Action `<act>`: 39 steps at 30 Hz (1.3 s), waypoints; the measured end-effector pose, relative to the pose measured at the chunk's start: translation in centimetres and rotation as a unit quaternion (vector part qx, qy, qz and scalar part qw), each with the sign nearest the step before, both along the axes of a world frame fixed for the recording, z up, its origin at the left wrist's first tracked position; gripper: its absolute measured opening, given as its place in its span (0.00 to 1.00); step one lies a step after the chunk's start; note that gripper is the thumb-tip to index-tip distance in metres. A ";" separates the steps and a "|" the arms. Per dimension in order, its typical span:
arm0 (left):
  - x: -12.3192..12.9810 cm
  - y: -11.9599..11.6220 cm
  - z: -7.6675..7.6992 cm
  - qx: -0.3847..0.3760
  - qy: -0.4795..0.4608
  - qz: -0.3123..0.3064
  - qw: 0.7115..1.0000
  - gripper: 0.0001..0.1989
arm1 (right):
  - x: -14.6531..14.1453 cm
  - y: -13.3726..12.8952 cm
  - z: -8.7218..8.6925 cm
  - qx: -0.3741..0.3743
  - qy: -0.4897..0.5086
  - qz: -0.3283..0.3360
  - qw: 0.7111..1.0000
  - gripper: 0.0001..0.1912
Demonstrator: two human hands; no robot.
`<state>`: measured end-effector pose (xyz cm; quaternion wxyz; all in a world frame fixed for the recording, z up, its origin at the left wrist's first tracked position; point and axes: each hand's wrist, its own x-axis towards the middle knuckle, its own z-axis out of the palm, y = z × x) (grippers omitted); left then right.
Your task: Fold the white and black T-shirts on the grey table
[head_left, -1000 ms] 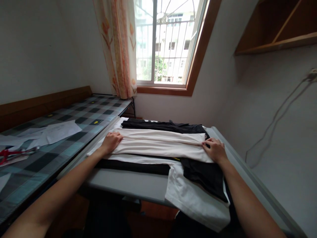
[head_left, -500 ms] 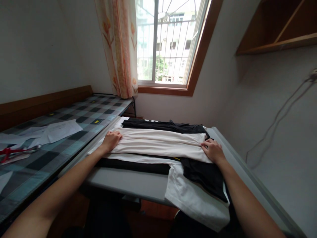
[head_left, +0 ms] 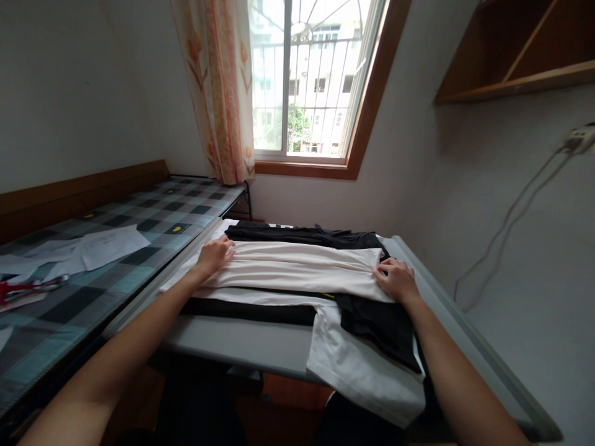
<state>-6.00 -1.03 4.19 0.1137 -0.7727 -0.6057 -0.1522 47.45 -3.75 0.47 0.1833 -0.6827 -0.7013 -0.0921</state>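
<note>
A cream-white shirt (head_left: 297, 267) lies folded into a long strip across the grey table. At its left end, my left hand (head_left: 215, 255) rests near the far corner, fingers slightly apart on the fabric. My right hand (head_left: 396, 279) pinches the strip's right end, where creases run into the fingertips. Beneath and nearer to me, a white sleeve (head_left: 365, 365) hangs over the table's front edge, with a black garment (head_left: 376, 325) partly on top of it. More black cloth (head_left: 302, 235) lies behind the strip. How the layers join underneath is hidden.
The grey table (head_left: 242, 337) stands between a bed with a checked mattress (head_left: 116, 248) and the right wall. Papers (head_left: 109, 244) and a red-handled tool (head_left: 28, 288) lie on the mattress. A cable (head_left: 506, 223) hangs from a wall socket, below a wooden shelf (head_left: 515, 87).
My left hand has shifted slightly up toward the strip's far edge, and its fingers have loosened. My right hand keeps its pinch. The whole view has moved slightly.
</note>
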 end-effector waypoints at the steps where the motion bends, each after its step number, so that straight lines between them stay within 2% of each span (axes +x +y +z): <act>1: 0.9 0.5 -0.1 0.007 -0.031 -0.024 0.999 0.13 | -0.2 -0.1 0.1 0.008 -0.002 0.000 1.000 0.18; 4: 3.9 2.1 -0.7 -0.009 -0.132 -0.095 0.987 0.11 | -1.0 -0.4 0.6 0.045 -0.026 -0.005 0.999 0.23; 7: 6.8 3.8 -1.6 -0.029 -0.186 -0.136 0.973 0.09 | -2.0 0.6 1.5 0.078 -0.053 -0.007 0.996 0.21; 10: 9.2 4.7 -2.5 -0.015 -0.160 -0.155 0.975 0.11 | -3.5 3.2 2.6 0.048 -0.047 0.034 0.997 0.17; 13: 10.6 4.7 -3.4 -0.021 -0.093 -0.144 0.985 0.20 | -5.5 6.3 3.2 -0.025 -0.018 0.057 0.998 0.15; 18: 10.9 3.9 -4.2 -0.094 -0.012 -0.110 0.989 0.27 | -7.0 8.9 2.4 -0.103 -0.020 0.039 0.994 0.12; 23: 10.8 3.9 -4.2 -0.111 0.004 -0.090 0.990 0.29 | -5.7 9.0 1.5 -0.086 -0.010 -0.033 0.996 0.13; 26: 11.0 3.9 -4.2 -0.112 0.008 -0.088 0.990 0.29 | -6.5 8.9 1.4 -0.055 -0.027 -0.038 0.997 0.15; 28: 11.0 3.9 -4.2 -0.111 0.010 -0.089 0.990 0.29 | -8.2 8.6 1.3 -0.024 -0.025 -0.024 0.999 0.18; 30: 11.1 3.9 -4.2 -0.110 0.012 -0.089 0.990 0.28 | -10.2 8.0 1.1 -0.008 -0.020 0.023 1.000 0.20; 33: 11.0 3.9 -4.2 -0.112 0.014 -0.092 0.989 0.28 | -12.0 7.0 0.4 -0.049 -0.047 0.117 0.991 0.26; 36: 11.0 4.0 -4.2 -0.117 0.017 -0.087 0.989 0.29 | -10.5 6.5 0.1 -0.137 -0.080 0.125 0.979 0.32; 39: 11.1 4.0 -4.2 -0.123 0.015 -0.069 0.990 0.32 | -6.1 6.5 0.1 -0.188 -0.104 0.082 0.973 0.33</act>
